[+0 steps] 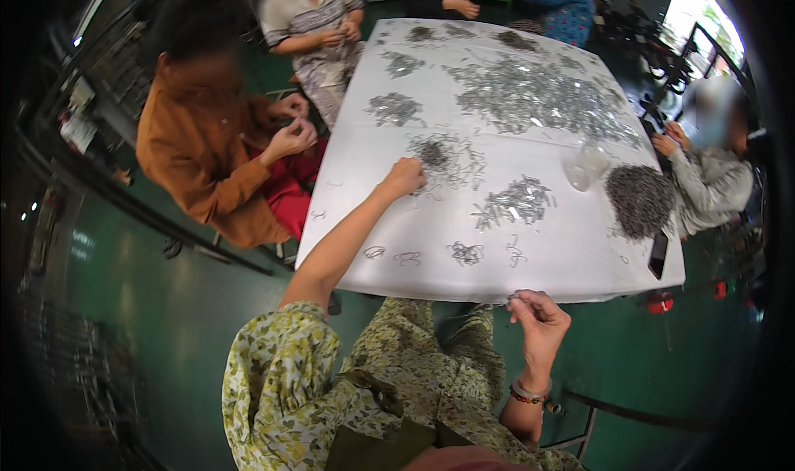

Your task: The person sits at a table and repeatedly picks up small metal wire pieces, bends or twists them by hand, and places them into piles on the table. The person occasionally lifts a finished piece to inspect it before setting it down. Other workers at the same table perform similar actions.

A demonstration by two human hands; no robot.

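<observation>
My left hand [403, 177] reaches over the white table with its fingers closed at the edge of a small heap of dark, thin pieces [434, 153]. What those fingertips grip is too small to make out. Low at the table's front edge, my right hand [540, 318] pinches thumb against fingers around something tiny that I cannot name. Between the hands lie a pile of shiny grey strips [515, 203] and a tangle of thin bent wire-like pieces [466, 253]. Similar thin curved pieces [407, 258] rest farther left along the front edge.
A large spread of shiny strips [538, 98] covers the far part of the white table [364, 152]. On the right are a clear plastic cup [586, 166], a dark heap of small parts [639, 199] and a black phone [658, 257]. Several people [207, 140] work around the table.
</observation>
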